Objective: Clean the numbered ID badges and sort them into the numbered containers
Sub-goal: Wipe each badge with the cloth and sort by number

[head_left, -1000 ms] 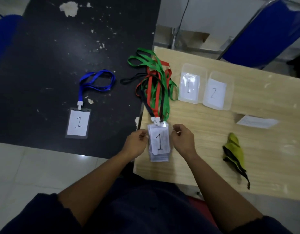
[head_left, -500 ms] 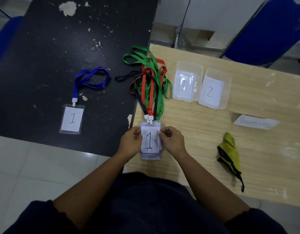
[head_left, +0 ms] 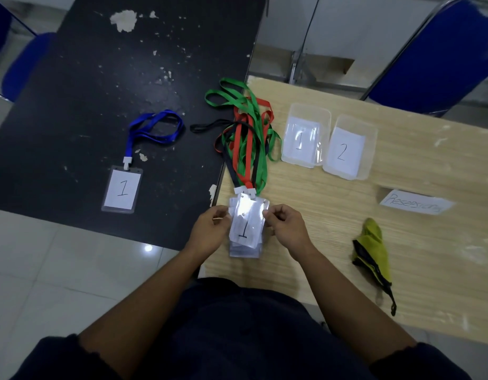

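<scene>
As the top badge point(head_left: 247, 223) is tipping up off the stack point(head_left: 244, 250), glare is washing over its upper half; half a second ago it was lying flatter, its face plain.

- Left hand point(head_left: 210, 231) and right hand point(head_left: 288, 229) are pinching its side edges, fingers curled. The right is sitting further out than before.
- Judgement: one "1" is being peeled loose for wiping.
- Cloth point(head_left: 373, 248) is lying right of the stack, untouched.
- Bin 1 point(head_left: 310, 108) and bin 2 point(head_left: 356, 120) are standing beyond the stack, rightward.
- Lanyards point(head_left: 245, 141) are trailing beyond the stack, unmoved.
- Lone badge point(head_left: 122, 189) is lying well left of the stack.
</scene>
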Motion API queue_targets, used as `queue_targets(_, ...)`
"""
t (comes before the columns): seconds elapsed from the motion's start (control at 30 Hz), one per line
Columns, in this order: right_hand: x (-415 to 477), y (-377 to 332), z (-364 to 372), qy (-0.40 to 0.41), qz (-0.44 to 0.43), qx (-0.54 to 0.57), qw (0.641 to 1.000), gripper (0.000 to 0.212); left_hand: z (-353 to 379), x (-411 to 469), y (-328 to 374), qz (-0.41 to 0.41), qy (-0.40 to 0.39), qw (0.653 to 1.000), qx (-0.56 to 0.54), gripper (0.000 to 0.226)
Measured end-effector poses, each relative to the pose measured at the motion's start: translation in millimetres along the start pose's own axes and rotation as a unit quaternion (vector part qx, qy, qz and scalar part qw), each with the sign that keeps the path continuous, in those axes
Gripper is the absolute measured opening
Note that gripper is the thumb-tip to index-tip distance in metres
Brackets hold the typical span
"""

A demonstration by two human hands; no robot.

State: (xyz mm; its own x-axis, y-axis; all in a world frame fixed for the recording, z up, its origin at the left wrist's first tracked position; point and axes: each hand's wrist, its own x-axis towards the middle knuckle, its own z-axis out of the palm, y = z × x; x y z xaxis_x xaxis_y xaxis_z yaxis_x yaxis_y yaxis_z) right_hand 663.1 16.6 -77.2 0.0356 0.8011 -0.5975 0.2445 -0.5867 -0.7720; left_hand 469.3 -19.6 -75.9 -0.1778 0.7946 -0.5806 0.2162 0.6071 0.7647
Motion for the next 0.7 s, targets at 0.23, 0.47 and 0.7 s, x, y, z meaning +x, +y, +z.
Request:
queue_targets(0.23, -12.8, -10.9, -9.9, -0.041, 0.02, 0.118, 0.992, 0.007, 8.7, 3.3, 14.0, -0.032, 0.015, 0.997, -0.063, 0.028)
queue_targets(0.47, -32.7, -37.5, -19.8, -0.075, -0.015, 0.178, 0.981, 0.006, 7.9, -2.6, 43.7, -0.192, -0.157, 0.912, -0.325, 0.071)
queue_targets(0.7, -54.5, -45.3, -34.7, -0.008, -0.101, 0.069, 0.992, 0.008, 20.3, -10.8, 58.2, -0.216, -0.298, 0.839, -0.402, 0.075)
